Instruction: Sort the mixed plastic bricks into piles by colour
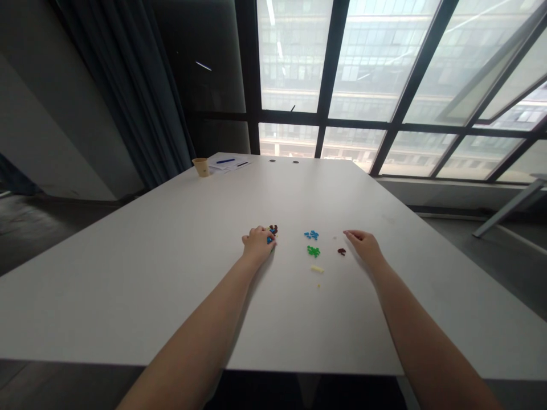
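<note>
My left hand (258,243) rests on the white table (179,250) with its fingers curled over a mixed pile of small coloured pieces (273,230); a blue piece shows at its fingertips. My right hand (363,244) lies on the table with its fingers loosely stretched towards the left, nothing in it. Between the hands lie a small group of blue pieces (311,234), a group of green pieces (313,251), a few dark red pieces (341,251) just left of my right hand, and some pale yellow pieces (317,269) nearer to me.
At the table's far left corner stand a tan paper cup (201,167) and sheets of paper with a blue pen (225,162). Large windows with dark frames rise behind the table. A dark curtain hangs at the left.
</note>
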Tool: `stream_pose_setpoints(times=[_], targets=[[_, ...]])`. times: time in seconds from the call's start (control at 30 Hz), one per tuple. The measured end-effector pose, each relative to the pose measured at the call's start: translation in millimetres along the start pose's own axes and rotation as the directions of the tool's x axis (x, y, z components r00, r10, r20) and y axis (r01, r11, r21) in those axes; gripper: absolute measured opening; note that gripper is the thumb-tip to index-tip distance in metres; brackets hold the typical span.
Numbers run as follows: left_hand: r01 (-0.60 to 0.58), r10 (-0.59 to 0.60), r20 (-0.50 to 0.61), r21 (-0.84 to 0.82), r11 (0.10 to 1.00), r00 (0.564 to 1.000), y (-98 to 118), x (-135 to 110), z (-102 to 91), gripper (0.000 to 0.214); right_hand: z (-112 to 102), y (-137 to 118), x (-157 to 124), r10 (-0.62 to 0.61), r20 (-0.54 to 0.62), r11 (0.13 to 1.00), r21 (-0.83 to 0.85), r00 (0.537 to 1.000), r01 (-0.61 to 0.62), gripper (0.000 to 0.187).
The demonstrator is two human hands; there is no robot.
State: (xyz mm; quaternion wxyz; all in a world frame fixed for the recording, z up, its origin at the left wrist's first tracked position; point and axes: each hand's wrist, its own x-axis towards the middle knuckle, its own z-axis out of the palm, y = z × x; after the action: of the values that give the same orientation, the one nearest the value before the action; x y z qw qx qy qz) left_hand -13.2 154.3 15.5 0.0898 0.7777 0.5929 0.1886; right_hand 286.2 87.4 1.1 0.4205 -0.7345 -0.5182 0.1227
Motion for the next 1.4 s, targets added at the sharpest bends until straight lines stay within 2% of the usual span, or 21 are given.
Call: stream_pose_setpoints(times=[0.17,0.27,0.37,0.43,0.53,0.6,0.8,0.9,1.03,1.13,1.2,1.3,1.4], targets=[[-0.015,0.014,-0.02,-0.055,0.998,1.0,-2,2,4.1,0.008,4,-11,-2,-0.048,0.051,0.997,-0.056,0.998,0.051,0.038],[-0.101,0.094,-0.038,-0.259,0.961,0.995,2,2,2.7,0.01,2,-18,-5,-0.091,0.047,0.991,-0.091,0.995,0.095,0.035],[-0.188,0.234,0.006,-0.575,0.796,0.972,11,-2,-0.8,0.013,-1,-24,-8,-0.118,0.052,0.987,-0.106,0.992,0.123,0.034],[-0.173,0.315,0.054,-0.741,0.649,0.948,19,-7,-2.5,0.017,-3,-28,-10,-0.135,0.057,0.984,-0.111,0.989,0.14,0.033],[-0.128,0.427,0.096,-0.876,0.465,0.899,29,-15,-3.8,0.024,-5,-32,-13,-0.154,0.068,0.981,-0.105,0.986,0.16,0.033],[-0.105,0.472,0.113,-0.905,0.412,0.875,32,-18,-4.6,0.028,-5,-33,-14,-0.164,0.077,0.981,-0.087,0.983,0.171,0.032],[-0.057,0.475,0.157,-0.912,0.406,0.866,35,-20,-9.8,0.035,-5,-38,-17,-0.216,0.07,0.974,-0.047,0.974,0.22,0.03],[-0.054,0.467,0.15,-0.917,0.396,0.871,37,-21,-11.0,0.034,-7,-48,-23,-0.357,0.053,0.934,0.024,0.933,0.356,0.034],[0.023,0.395,0.225,-0.891,0.454,0.891,39,-22,-6.2,0.036,-2,-67,-39,-0.563,0.057,0.822,0.137,0.824,0.553,0.027],[0.067,0.43,0.285,-0.888,0.454,0.857,39,-23,-1.9,0.035,10,-76,-50,-0.689,0.13,0.725,0.142,0.713,0.674,0.02],[0.073,0.471,0.298,-0.895,0.439,0.83,40,-23,-1.5,0.034,17,-78,-55,-0.735,0.175,0.676,0.116,0.655,0.727,0.015],[0.063,0.501,0.29,-0.905,0.421,0.816,42,-24,-3.1,0.03,24,-78,-58,-0.761,0.188,0.642,0.074,0.621,0.764,0.012],[0.049,0.493,0.291,-0.893,0.447,0.82,44,-25,-2.3,0.029,26,-78,-59,-0.759,0.182,0.64,0.026,0.625,0.768,0.013]])
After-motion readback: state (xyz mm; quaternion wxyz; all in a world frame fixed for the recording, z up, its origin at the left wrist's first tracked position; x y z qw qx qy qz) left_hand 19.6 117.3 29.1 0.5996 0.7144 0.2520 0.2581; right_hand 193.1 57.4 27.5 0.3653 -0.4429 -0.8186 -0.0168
